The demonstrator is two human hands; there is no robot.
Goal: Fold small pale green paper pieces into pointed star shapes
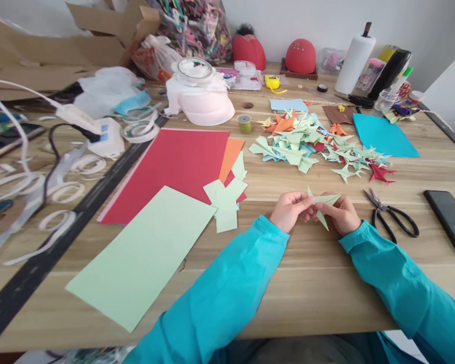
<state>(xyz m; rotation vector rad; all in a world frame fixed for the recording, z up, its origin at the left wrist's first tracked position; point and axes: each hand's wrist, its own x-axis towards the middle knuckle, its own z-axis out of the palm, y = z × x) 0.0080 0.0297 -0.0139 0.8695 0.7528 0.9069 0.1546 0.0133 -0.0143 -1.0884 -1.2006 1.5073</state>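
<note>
Teal sleeves (220,298), near edge; left hand (290,210) and right hand (341,215) both pinching pale-green folded paper (324,200) above table (326,283), scissors (390,215) right. Step: mid-fold; further creasing likely needs aligned edges.

Both sleeves (227,288) are turquoise (long, loose, creased).

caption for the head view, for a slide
Left hand and right hand pinch a pale green folded paper above a wooden table, black scissors beside, folded paper shapes behind.
</note>
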